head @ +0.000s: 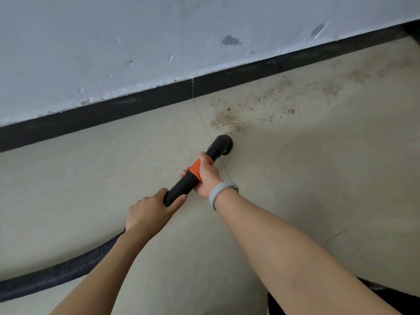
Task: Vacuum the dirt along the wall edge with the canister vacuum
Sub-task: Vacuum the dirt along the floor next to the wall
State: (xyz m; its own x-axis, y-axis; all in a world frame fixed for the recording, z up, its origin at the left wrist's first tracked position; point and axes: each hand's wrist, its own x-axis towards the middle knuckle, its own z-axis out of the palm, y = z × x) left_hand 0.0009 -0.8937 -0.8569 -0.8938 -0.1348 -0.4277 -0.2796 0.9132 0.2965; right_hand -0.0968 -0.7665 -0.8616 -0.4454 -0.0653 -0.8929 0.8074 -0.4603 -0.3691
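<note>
A black vacuum wand (181, 186) with an orange collar (196, 169) ends in a round black nozzle (223, 144) resting on the beige tile floor. My right hand (208, 176) grips the wand at the orange collar. My left hand (151, 211) grips the wand's rear end, where the ribbed black hose (56, 272) runs off to the lower left. Brown dirt (229, 118) lies scattered just beyond the nozzle and trails right along the black baseboard (159, 100). The canister is out of view.
A scuffed white wall (159, 42) rises above the baseboard. A tile joint (204, 123) runs from the baseboard toward the nozzle. A dark object (386, 298) shows at the bottom right corner, partly behind my right arm.
</note>
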